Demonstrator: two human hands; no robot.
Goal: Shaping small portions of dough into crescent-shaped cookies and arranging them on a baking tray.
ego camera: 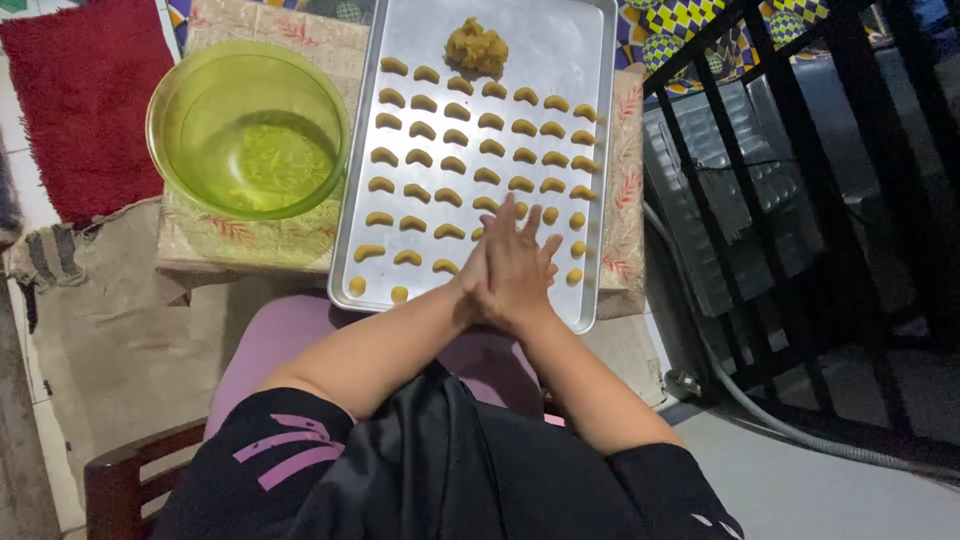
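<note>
both hands [512,268] pressed flat together, palm to palm, above the baking tray [590,60].

No package, label, sign or screen shows anywhere in this view.
</note>
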